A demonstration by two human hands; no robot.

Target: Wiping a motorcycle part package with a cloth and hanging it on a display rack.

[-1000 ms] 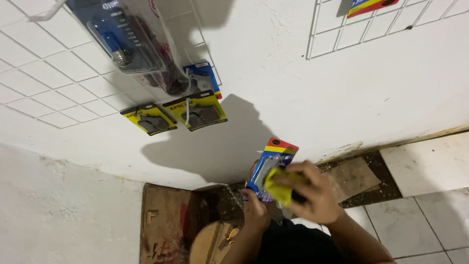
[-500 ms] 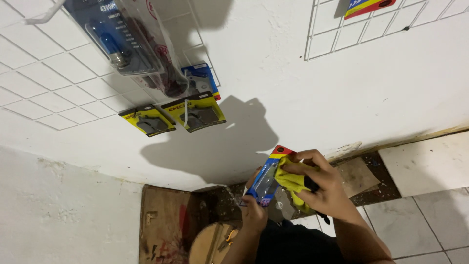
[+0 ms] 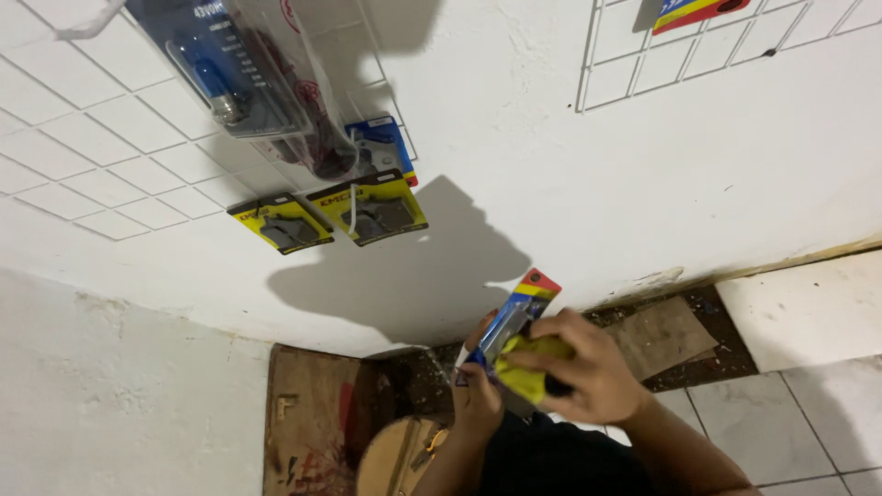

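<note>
My left hand (image 3: 478,395) grips a flat blue blister pack (image 3: 516,310) with a red and yellow top, holding it by its lower end. My right hand (image 3: 588,372) presses a crumpled yellow cloth (image 3: 528,367) against the face of that pack. Both hands are low in the middle of the head view, close to a white wall (image 3: 570,193). The lower part of the pack is hidden behind the cloth and my fingers.
A white wire grid (image 3: 101,138) on the wall carries two yellow packs (image 3: 367,207), a blue pack (image 3: 386,142) and a large clear pack with a blue bottle (image 3: 230,64). A second grid (image 3: 698,50) hangs upper right. Below lie a wooden board (image 3: 308,422), debris and floor tiles (image 3: 799,404).
My right hand with the yellow cloth has slid down and left across the pack. The pack has tilted slightly and stayed in my left hand.
</note>
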